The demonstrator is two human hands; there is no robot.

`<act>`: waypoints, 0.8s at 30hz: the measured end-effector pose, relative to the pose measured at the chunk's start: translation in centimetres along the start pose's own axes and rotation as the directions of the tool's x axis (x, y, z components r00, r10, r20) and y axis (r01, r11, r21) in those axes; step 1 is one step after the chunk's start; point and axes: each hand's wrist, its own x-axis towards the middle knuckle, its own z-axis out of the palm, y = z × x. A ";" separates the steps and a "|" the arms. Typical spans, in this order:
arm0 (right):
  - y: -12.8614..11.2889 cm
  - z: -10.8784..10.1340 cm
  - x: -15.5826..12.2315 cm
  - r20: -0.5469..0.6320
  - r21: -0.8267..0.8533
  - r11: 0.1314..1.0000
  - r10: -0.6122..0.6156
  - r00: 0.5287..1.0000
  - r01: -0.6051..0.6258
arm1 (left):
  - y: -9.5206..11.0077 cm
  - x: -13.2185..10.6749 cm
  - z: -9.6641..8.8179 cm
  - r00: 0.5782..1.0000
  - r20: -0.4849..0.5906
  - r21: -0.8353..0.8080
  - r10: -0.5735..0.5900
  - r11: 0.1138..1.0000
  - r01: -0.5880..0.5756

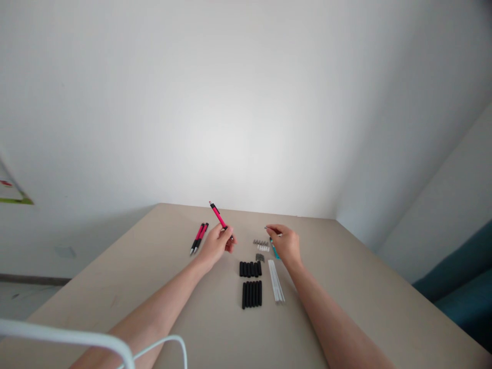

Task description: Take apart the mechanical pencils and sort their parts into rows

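Note:
My left hand (pixel 216 244) is closed round the lower part of a pink-and-black pen (pixel 219 215), which tilts up and leftward. Between the thumb and fingers of my right hand (pixel 285 242) is a small silvery metal pen part (pixel 266 227); its exact shape is too small to tell. Beneath that hand lies a teal item (pixel 275 251), partly hidden. Left of it are rows of small metal parts (pixel 260 242), white plastic pieces (pixel 263 248) and springs (pixel 260 257). Two pink-and-black pens (pixel 199 238) lie side by side just left of my left hand.
Several short black tubes (pixel 250 269) lie in a row, with longer black tubes (pixel 252 294) nearer me. Several white refills (pixel 275 282) lie to their right. The beige table (pixel 215 328) meets a white wall (pixel 246 102). A white curved frame (pixel 77 335) crosses the lower left.

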 end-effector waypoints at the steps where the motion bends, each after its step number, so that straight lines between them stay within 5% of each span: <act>1: -0.2 0.3 -0.1 0.021 -0.002 0.999 -0.032 0.999 0.032 | -0.1 0.1 0.0 1.000 -0.012 0.042 0.015 0.999 -0.014; 6: -1.3 1.5 -0.4 0.121 0.003 0.981 -0.191 0.974 0.192 | -1.0 0.4 -0.2 0.995 -0.081 0.158 0.058 0.986 -0.045; 11: -2.1 2.2 -0.4 0.272 -0.076 0.906 -0.383 0.883 0.417 | -1.7 0.5 -0.1 0.994 -0.094 0.197 0.047 0.980 -0.028; 17: -2.4 2.9 -0.9 0.498 -0.211 0.837 -0.352 0.793 0.504 | -2.2 0.7 0.0 0.993 -0.099 0.227 0.061 0.973 -0.037; 24: -2.4 3.0 -0.9 0.568 -0.264 0.803 -0.319 0.759 0.535 | -2.5 0.8 -0.2 0.990 -0.108 0.253 0.091 0.965 -0.061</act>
